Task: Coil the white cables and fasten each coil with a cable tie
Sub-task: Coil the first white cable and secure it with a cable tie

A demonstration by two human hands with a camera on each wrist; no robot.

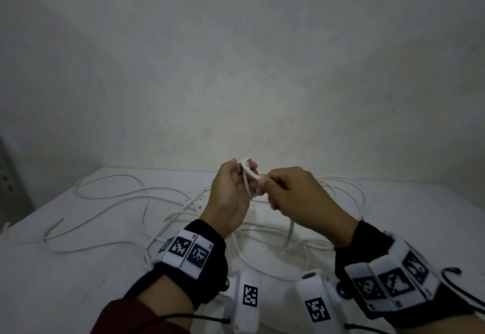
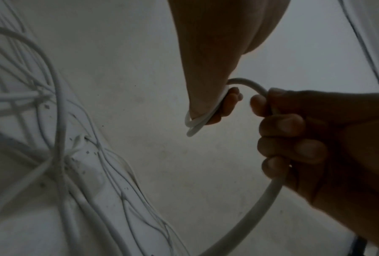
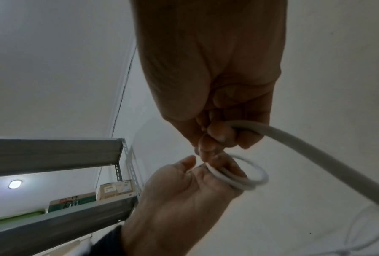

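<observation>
A small coil of white cable [image 1: 248, 171] is wound in a few loops round the fingers of my left hand [image 1: 237, 176], which I hold up above the table. The loops [image 3: 247, 180] circle those fingers in the right wrist view, with the thumb beside them. My right hand [image 1: 273, 189] is right next to it, with its fingers curled tight round the same cable just past the coil. From that fist the free length of cable [image 2: 258, 209] hangs down toward the table. The loops [image 2: 195, 124] also show at my left fingertips in the left wrist view.
Several loose white cables [image 1: 131, 194] sprawl tangled over the white table [image 1: 78, 281], under and around both hands. A plain wall stands close behind the table. A grey metal shelf [image 3: 52, 155] with cardboard boxes [image 3: 116, 190] is off to the left.
</observation>
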